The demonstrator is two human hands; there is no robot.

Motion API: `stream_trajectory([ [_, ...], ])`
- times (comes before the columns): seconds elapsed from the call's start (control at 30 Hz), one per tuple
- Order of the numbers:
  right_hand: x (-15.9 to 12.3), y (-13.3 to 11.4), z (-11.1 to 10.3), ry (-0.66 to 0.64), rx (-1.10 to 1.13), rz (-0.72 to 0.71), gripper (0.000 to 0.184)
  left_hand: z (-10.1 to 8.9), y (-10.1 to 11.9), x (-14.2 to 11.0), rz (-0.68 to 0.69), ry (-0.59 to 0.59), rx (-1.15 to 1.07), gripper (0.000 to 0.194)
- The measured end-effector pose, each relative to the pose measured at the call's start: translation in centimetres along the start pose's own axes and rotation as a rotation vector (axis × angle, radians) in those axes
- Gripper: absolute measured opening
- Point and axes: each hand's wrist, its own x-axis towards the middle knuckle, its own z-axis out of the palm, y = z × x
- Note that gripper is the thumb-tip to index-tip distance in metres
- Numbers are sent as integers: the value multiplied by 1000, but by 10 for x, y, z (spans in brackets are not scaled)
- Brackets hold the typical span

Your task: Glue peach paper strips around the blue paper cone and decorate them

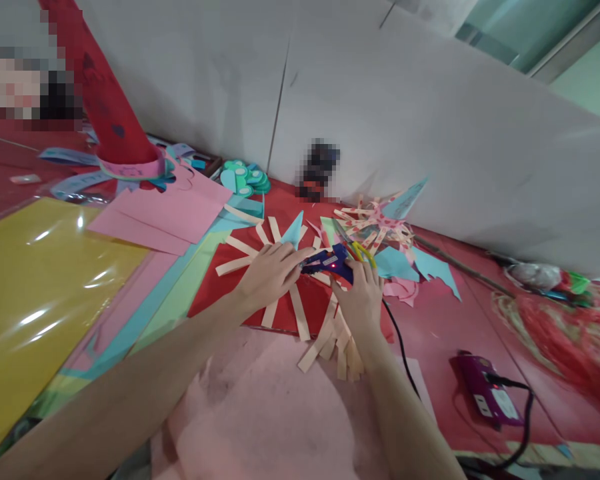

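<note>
Over red card, the glue gun (long axis crosswise) points left.

I can read no words or numbers from here; the label on the glue gun and the white sticker on the purple box are too blurred.

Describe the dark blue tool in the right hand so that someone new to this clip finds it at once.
Find the bright red sheet in the middle, with pale strips fanned out on it. Over its right part, the dark blue tool sits in the grip of the right hand. A small glowing red light sets it apart from the yellow-handled scissors beside it.
</note>
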Motion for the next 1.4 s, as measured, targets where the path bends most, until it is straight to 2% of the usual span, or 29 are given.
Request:
stream_trajectory([
  [0.17,1,-4,-3,15,-17,-30,19,0,1,-1,35,-73,23,38],
  [0.43,1,-9,-7,40,-63,-75,19,1,5,0,60,-87,69,42],
  [0.87,0,-12,-7,60,-106,-72,21,-5,7,3,64,-144,197,49],
  [1.0,-1,-12,-7,72,-95,-60,25,-5,8,3,61,-148,212,49],
  [1.23,-1,-10,-7,65,-39,-51,22,-1,3,0,96,-90,221,55],
  [1.4,0,-9,-11,36,16,-40,20,-2,1,0,115,-100,194,55],
])
